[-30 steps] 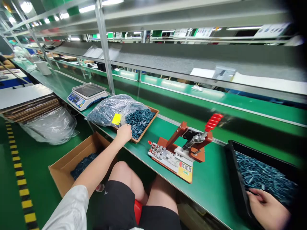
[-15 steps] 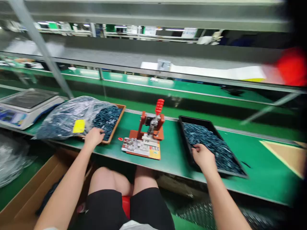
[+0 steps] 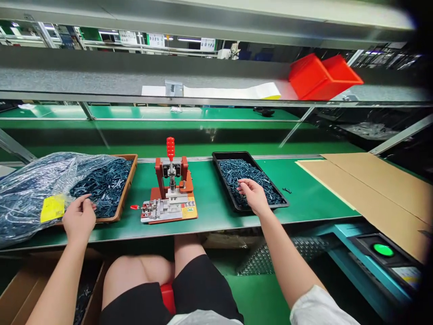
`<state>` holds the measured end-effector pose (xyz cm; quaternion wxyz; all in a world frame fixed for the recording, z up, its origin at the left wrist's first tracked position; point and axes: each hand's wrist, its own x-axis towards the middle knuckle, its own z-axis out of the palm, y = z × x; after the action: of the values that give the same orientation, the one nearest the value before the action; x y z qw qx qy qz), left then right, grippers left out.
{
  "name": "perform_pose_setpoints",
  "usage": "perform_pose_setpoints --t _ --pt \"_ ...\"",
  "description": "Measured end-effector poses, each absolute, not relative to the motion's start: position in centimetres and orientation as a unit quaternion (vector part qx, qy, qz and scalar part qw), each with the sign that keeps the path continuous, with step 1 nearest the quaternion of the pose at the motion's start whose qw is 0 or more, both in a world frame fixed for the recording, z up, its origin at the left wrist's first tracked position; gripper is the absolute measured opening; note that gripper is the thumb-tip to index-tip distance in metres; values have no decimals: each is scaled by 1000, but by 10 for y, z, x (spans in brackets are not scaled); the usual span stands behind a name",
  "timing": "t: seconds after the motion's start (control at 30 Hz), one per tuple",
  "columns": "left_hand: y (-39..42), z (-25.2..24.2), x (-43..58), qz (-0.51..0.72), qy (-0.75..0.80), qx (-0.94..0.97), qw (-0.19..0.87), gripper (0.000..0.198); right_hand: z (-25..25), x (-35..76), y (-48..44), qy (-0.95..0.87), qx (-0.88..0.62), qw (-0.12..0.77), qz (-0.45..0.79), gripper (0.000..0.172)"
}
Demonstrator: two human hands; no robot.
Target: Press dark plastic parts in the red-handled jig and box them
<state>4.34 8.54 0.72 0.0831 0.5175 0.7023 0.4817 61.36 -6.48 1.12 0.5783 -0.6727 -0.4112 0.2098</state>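
In the head view, a yellow label sits on the clear plastic bag, its writing too unclear to read; the print on a yellow sticker at the front of the clamping fixture is too small to make out. Small dark parts lie loose in the brown tray, right at the fingertips of the left hand, whose thumb and forefinger stand a narrow gap apart; whether they hold a part, I cannot tell. More such pieces fill the black tray, under the right hand, its thumb and fingertips nearly together, contents likewise unclear. Compared with half a second ago, the view has swung rightward: the red bins now show sharply, and the right fingertips are over the pieces rather than by the tray's left wall.
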Motion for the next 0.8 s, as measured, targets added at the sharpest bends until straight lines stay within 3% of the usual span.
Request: perform_pose_setpoints --t 0.13,0.27,0.43,0.57,0.8 --pt "68 18 85 549 598 525 255 40 16 589 -70 -410 -624 626 223 41" --pt "41 27 140 454 550 608 349 40 5 550 -69 -434 -573 651 245 32" --pt "28 24 185 313 526 715 338 38 -31 493 -56 -489 -564 600 288 24" --pt "36 26 204 241 505 786 261 24 -55 469 -49 -546 -578 554 245 26" --pt "47 29 228 150 493 830 211 20 -61 470 -51 -533 -614 522 255 21"
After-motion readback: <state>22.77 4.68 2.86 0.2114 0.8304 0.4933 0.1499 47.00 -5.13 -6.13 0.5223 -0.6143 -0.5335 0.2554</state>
